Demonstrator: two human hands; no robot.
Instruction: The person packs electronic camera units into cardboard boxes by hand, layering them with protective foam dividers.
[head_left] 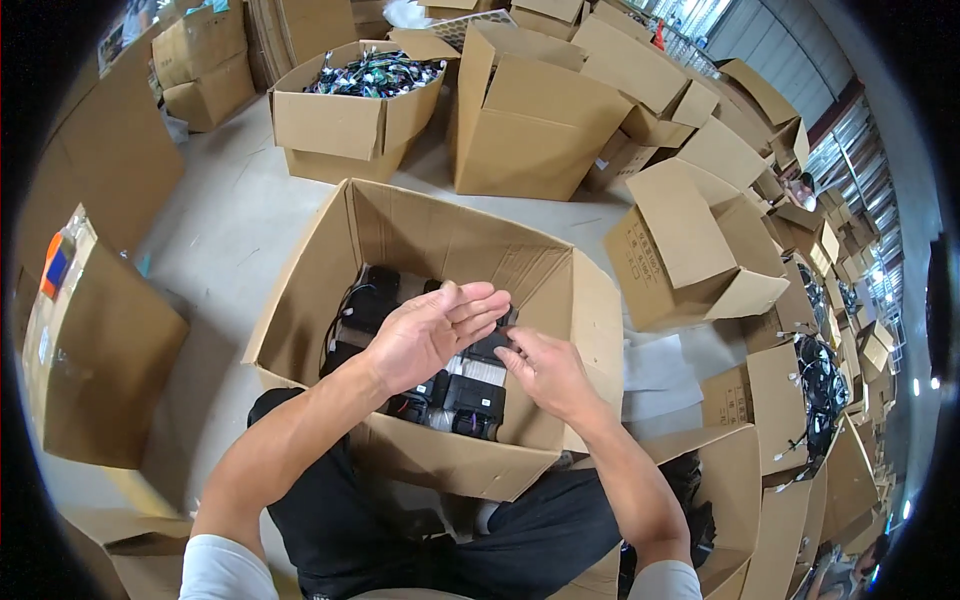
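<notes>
Between my knees stands a large open cardboard box (440, 445). Inside it lie several black plastic units (474, 398) with cables, and pale white pieces sit between them. Over the middle of the box, my left hand (440, 335) is open, palm turned up, fingers stretched toward the right and holding nothing. Beside its fingertips, my right hand (545, 370) is over the box's right part with its fingers curled in. Whatever those fingers hold, if anything, is hidden. The left hand and forearm cover part of the black units.
A box (330, 120) heaped with cable bundles (375, 75) stands at the far left. Other open cartons (540, 125) crowd the back and right, one with black wiring (822, 385). An orange-and-blue tool (55, 265) rests on a carton at the left. White sheets (660, 375) lie on the floor.
</notes>
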